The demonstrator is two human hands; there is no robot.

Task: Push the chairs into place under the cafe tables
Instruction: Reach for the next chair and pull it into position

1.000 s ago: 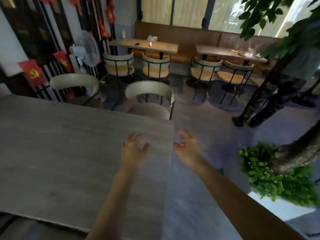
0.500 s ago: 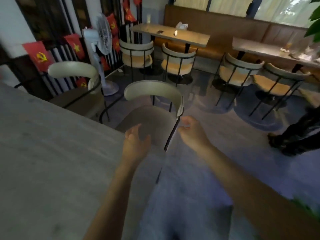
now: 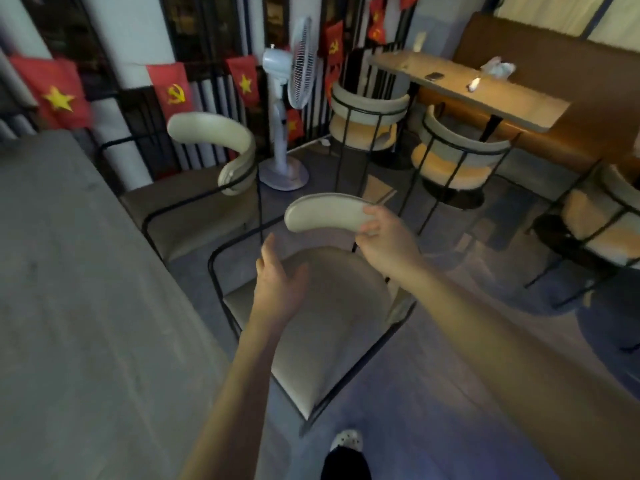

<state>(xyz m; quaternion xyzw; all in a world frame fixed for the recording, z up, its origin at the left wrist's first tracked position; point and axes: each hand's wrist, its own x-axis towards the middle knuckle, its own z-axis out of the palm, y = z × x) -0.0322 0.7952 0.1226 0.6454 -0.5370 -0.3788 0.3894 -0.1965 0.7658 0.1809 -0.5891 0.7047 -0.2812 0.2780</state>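
Head camera view, looking down past two bare forearms at a cafe floor. A cream chair (image 3: 311, 327) with a thin black metal frame stands just beside the long grey table (image 3: 76, 306) that fills the left side; its seat is out in the open, not tucked under the tabletop. The right hand (image 3: 384, 240) grips the right end of the chair's curved cream backrest (image 3: 325, 213), fingers over the top edge and thumb beneath. The left hand (image 3: 277, 285) hovers above the seat with fingers spread and relaxed, holding nothing. A second matching chair (image 3: 207, 188) stands farther along the same table, its seat near the table edge. Behind it a white standing fan (image 3: 291, 98) is set against a black railing hung with red flags (image 3: 62, 93). At upper right, a wooden table (image 3: 478, 88) sits before a brown bench, with two more chairs (image 3: 367, 116) close against it. A pale shoe (image 3: 346, 441) shows at the bottom edge.
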